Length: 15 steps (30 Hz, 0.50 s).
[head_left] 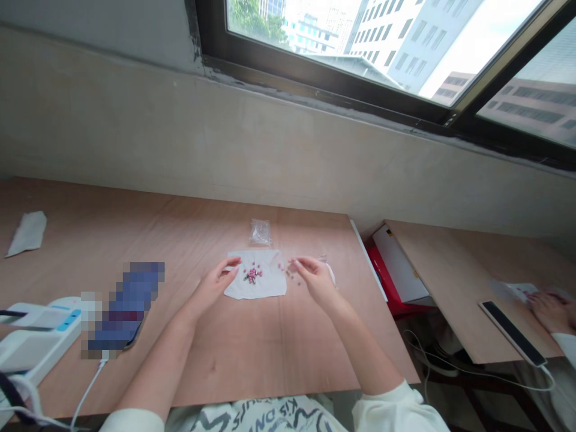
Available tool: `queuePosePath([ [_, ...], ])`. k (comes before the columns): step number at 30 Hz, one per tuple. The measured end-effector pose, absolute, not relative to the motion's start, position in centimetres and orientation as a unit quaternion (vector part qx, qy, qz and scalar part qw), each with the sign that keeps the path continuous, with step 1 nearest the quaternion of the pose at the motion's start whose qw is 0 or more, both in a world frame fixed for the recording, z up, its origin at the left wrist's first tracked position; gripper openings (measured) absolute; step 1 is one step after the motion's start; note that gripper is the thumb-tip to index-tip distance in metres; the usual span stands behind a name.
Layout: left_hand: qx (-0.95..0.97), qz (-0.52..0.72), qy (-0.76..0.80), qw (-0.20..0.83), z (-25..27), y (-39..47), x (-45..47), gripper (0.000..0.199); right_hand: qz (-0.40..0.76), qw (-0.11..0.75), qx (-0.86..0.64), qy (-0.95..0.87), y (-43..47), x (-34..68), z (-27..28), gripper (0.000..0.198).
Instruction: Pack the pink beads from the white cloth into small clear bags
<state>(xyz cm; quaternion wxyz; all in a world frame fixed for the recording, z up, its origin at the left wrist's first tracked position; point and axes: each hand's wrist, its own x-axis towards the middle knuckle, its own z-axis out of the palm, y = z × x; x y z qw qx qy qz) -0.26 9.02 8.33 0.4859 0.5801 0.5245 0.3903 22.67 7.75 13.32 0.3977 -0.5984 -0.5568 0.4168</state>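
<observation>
A white sheet of paper or tissue (270,289) lies on the wooden desk. Small pink beads or flower-like pieces (252,274) are heaped near its middle, with dark slivers among them. Over the sheet's left edge is my left hand (219,277), its thumb and fingers apart and nothing visible between them. My right hand (315,277) is just off the sheet's right edge, thumb and forefinger pinched together; anything in the pinch is too small to make out. Several loose pink bits (281,266) lie between the sheet and this hand. A pale item is partly hidden behind the right hand.
A clear plastic bag (261,231) lies behind the sheet. On the left are a blurred-out phone (130,306), a white power strip (49,342) with cables and a folded tissue (27,233). Across a gap, another desk (450,276) holds a phone (513,333) and another person's hands (549,309).
</observation>
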Motion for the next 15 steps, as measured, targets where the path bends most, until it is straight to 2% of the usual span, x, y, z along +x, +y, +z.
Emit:
queuePosePath([
  [3, 0.597, 0.351, 0.474, 0.544, 11.0, 7.9, 0.9, 0.034, 0.564, 0.368, -0.513, -0.533, 7.7, 20.1, 13.0, 0.026],
  [7, 0.571, 0.351, 0.487, 0.559, 12.0, 6.6, 0.6, 0.025, 0.61, 0.335, -0.487, -0.527, 7.7, 18.2, 11.5, 0.024],
  [9, 0.557, 0.348, 0.504, 0.561, 11.9, 6.3, 0.2, 0.022, 0.555, 0.344, -0.528, -0.542, 7.6, 17.7, 10.9, 0.02],
  [13, 0.542, 0.344, 0.532, 0.553, 11.6, 6.4, -0.2, 0.016, 0.302, 0.387, -0.642, -0.588, 6.7, 16.9, 11.2, 0.017],
  [15, 0.535, 0.345, 0.532, 0.558, 11.6, 6.6, 0.0, 0.016, 0.233, 0.381, -0.638, -0.628, 6.1, 16.4, 12.0, 0.014],
])
